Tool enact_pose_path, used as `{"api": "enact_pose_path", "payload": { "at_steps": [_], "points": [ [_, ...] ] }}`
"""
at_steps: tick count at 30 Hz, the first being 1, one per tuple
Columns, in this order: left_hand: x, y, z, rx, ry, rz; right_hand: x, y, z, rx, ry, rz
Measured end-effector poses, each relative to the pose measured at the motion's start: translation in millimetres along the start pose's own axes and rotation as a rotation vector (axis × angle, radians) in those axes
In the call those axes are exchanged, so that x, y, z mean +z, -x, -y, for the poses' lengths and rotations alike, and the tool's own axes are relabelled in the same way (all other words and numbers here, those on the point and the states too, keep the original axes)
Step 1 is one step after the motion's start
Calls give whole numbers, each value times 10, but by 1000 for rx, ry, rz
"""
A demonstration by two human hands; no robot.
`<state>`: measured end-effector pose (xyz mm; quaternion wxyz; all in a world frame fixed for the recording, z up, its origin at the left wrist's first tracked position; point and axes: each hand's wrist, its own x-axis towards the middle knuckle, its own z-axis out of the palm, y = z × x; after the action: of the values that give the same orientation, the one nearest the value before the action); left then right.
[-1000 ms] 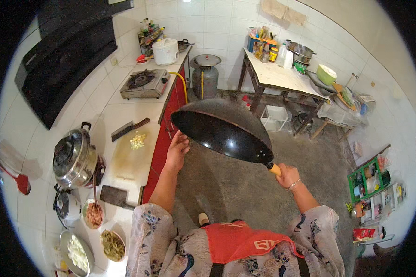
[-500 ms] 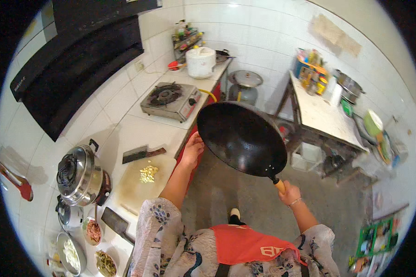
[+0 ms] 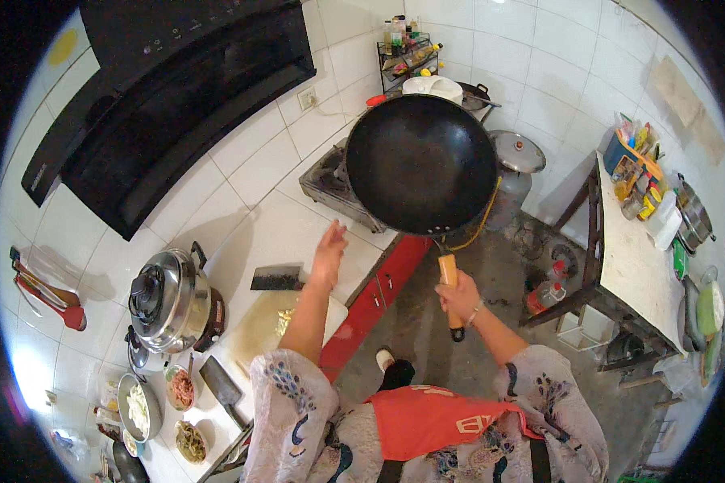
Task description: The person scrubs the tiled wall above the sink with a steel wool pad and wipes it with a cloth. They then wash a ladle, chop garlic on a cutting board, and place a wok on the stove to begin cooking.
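A black wok hangs in the air by its wooden handle, which my right hand grips. Its inside faces me and looks bare. The pan partly covers the gas stove on the counter; whether the two touch I cannot tell. My left hand is off the wok, over the counter, with its fingers apart and nothing in them. Beneath my left forearm lies a cutting board with chopped pale pieces on it. A cleaver rests just beyond the board, its handle hidden by my hand.
On the left stand a lidded steel pot, bowls of cut food and a second cleaver. A range hood juts over the counter. At right is a table with bottles; a gas cylinder stands in the corner.
The wok has moved up and over toward the stove, turning its handle more upright. My left hand has let go of its rim. My view has shifted as I step toward the counter.
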<state>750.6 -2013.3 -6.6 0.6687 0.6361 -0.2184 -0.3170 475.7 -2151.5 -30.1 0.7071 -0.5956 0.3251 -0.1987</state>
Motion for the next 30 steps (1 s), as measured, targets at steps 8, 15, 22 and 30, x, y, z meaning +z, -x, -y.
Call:
{"api": "enact_pose_path", "payload": {
  "at_steps": [8,15,22,30],
  "points": [
    [-439,-334,65,-31,-8,-28,1082,-1814,363,-67,-326,175],
    [-1850,-254,289,-128,108,-438,1833,-2654,390,73,-335,50],
    [-2324,781,671,-223,259,-566,2423,-3085,316,98,-406,-96],
    [-2234,1354,906,-261,459,-725,3157,-3240,117,91,-497,-221]
  ]
}}
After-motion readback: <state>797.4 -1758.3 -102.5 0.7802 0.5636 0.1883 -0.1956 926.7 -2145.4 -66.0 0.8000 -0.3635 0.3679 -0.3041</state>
